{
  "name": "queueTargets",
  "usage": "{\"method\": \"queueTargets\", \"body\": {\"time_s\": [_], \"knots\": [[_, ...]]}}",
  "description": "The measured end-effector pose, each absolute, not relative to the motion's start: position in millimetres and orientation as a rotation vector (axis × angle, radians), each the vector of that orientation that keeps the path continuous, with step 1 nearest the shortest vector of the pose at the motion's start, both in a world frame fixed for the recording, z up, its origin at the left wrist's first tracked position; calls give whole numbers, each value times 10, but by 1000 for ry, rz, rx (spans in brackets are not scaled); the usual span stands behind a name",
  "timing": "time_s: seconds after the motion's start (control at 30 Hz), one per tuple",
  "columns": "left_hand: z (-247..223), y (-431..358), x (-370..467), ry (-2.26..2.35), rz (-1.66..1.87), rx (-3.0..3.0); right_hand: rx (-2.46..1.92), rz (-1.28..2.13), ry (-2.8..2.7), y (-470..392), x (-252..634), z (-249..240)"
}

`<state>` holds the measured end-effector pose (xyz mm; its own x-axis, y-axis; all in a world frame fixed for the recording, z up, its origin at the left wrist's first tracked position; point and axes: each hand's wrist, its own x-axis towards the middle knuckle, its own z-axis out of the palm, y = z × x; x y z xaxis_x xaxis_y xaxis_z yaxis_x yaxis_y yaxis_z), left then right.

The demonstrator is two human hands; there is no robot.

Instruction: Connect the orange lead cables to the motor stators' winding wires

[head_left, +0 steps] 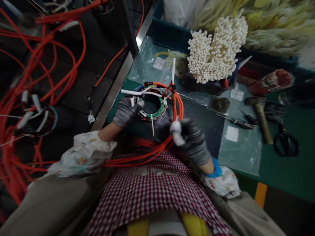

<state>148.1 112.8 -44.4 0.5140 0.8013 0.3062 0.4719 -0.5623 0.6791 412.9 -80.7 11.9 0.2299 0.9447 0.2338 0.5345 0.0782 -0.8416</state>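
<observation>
A ring-shaped motor stator (162,109) with a green inner edge lies on the bench in front of me. My left hand (128,109), in a striped grey glove, grips its left side with the thumb on the rim. Orange cables (180,105) run from the stator's top, bend down its right side and pass across my lap. My right hand (189,137), gloved too, is closed around these cables, its pale fingertips pressed together. White sleeves (173,70) stick out from the stator's wiring, and a thin white tie (153,126) hangs off its lower edge.
White-tipped ties (218,49) stand bundled behind, before a blue bin (169,34). To the right lie a hammer (262,119), black scissors (286,141), tweezers or a slim tool (238,123) and a red roll (275,82). Tangled orange cables (49,65) fill the left.
</observation>
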Motion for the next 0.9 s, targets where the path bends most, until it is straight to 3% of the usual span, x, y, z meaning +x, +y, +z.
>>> {"method": "queueTargets", "body": {"time_s": [0.2,0.43,0.9], "knots": [[-315,376,1581,998,1089,2257,-1675,539,-1572,-1162,3793,-206],[-358,213,1604,851,1254,2383,-1655,595,-1586,-1154,3822,22],[-166,190,1569,886,1011,2536,-1680,529,-1646,-994,3902,228]]}}
